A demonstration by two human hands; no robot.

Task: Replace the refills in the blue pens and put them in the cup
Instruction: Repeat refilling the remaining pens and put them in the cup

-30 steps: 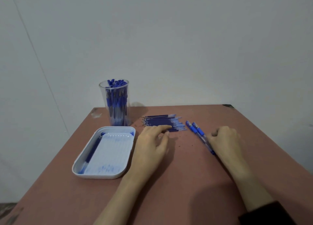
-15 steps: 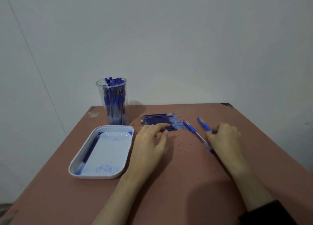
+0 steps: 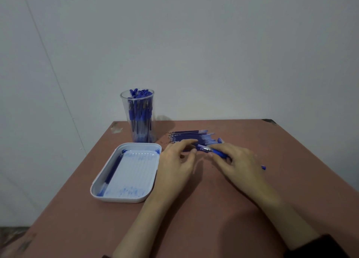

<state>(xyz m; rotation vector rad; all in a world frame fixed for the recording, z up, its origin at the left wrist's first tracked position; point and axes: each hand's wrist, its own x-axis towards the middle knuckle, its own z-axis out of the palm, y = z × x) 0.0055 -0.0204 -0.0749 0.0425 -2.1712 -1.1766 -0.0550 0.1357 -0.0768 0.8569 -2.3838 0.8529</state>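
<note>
A clear cup (image 3: 137, 119) full of blue pens stands at the table's back left. A pile of dark blue refills (image 3: 191, 136) lies to its right. My left hand (image 3: 177, 163) rests beside the pile with relaxed fingers, and its index fingertip touches the nearest refills. My right hand (image 3: 238, 161) grips a blue pen (image 3: 211, 151) just above the table, with one end pointing left toward my left thumb. A second blue pen (image 3: 263, 167) lies on the table, mostly hidden behind my right hand.
A white ink-stained tray (image 3: 136, 198) sits left of my left hand with one refill (image 3: 112, 173) along its left side. The brown table (image 3: 213, 219) ends at a pale wall behind and drops off on the left and right.
My right hand picked one of the two pens off the table and carried it left toward my left hand. My left hand stayed at the refill pile.
</note>
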